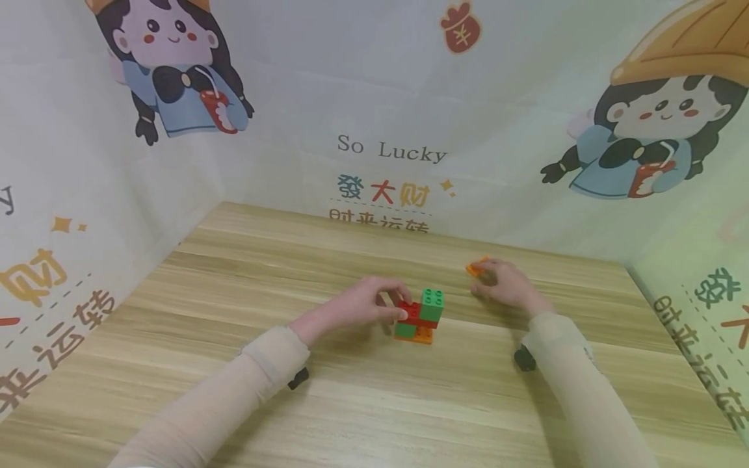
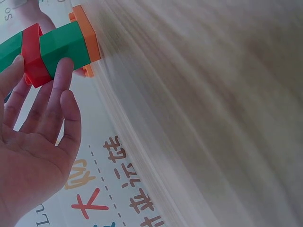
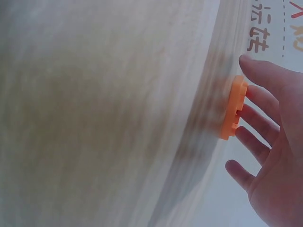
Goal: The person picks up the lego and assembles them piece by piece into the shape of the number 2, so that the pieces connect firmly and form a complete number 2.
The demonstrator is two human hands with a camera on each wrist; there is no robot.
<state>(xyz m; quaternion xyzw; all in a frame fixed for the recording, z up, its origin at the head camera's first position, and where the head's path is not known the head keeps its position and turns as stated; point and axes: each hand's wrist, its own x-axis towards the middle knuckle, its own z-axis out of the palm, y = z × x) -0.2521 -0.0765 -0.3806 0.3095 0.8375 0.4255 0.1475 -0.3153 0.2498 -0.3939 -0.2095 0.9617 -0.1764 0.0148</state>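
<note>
A small stack of toy building blocks stands on the wooden table, with an orange plate [image 1: 424, 336] at the bottom. Above that sit a green block [image 2: 59, 47], a red block [image 1: 413, 314] across it, and another green block [image 1: 432, 304] on top. From the left side, my left hand [image 1: 374, 302] holds the stack, thumb at the red block and fingers around the far side. Farther back and to the right, a loose orange plate [image 3: 233, 109] lies studs up on the table. My right hand [image 1: 503, 284] reaches over it, fingers spread and fingertips at its studs, thumb apart.
The wooden tabletop [image 1: 363, 416] runs back to a white printed cloth [image 1: 281, 156] that hangs along the rear and both sides. Dark wrist devices show under both sleeves, close above the table.
</note>
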